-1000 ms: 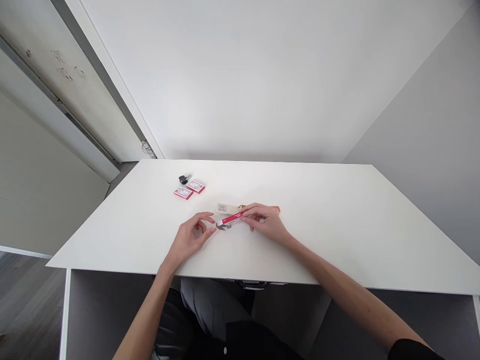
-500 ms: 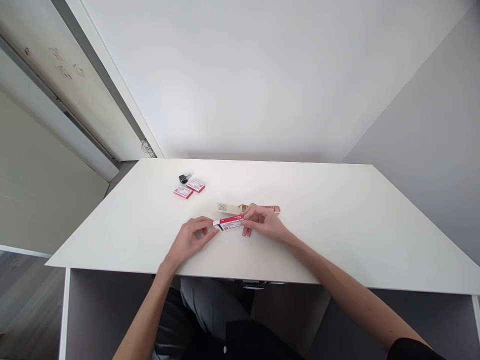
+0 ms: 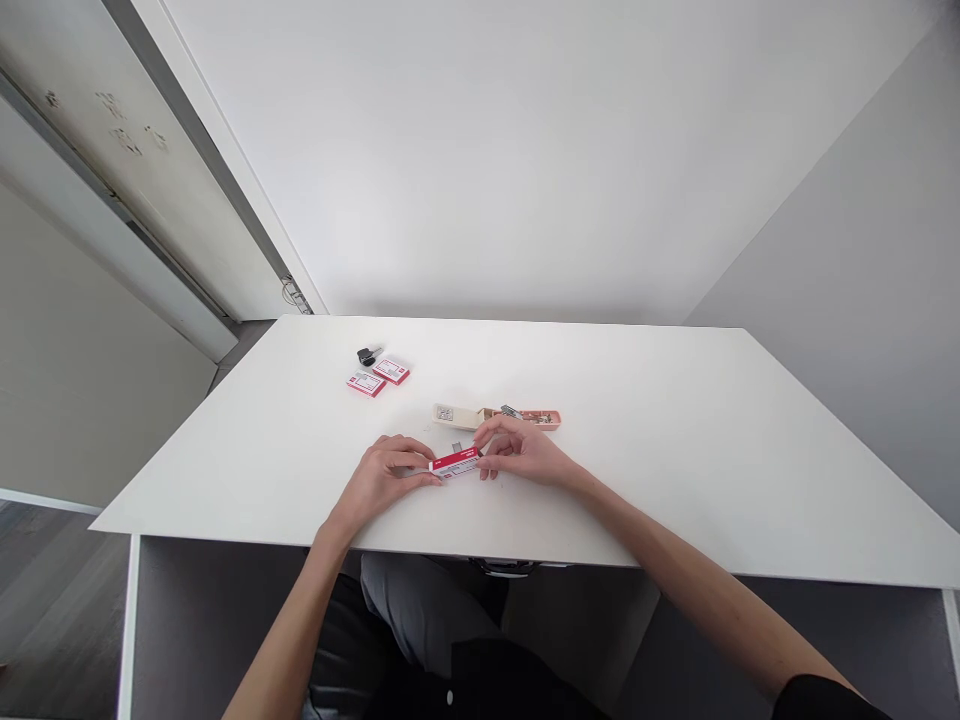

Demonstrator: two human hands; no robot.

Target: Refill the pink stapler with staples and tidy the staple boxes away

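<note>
A small red-and-white cardboard box is held low over the table between my two hands. My left hand grips its left end, fingers above and thumb below. At the other end, my right hand pinches the box near its tip, with the fingers bent. Just behind the box lies a small grey piece, too small to identify. Beyond my right hand rests a long cream-and-pink object, spread out, with metal parts in its pink section.
Two flat red-and-white boxes lie at the back left of the white table. Beside them is a small black object with a metal part. A white wall stands behind the table.
The box has come slightly nearer to me and tilted, with both hands following. The grey piece behind it and more of the pink section now show.
</note>
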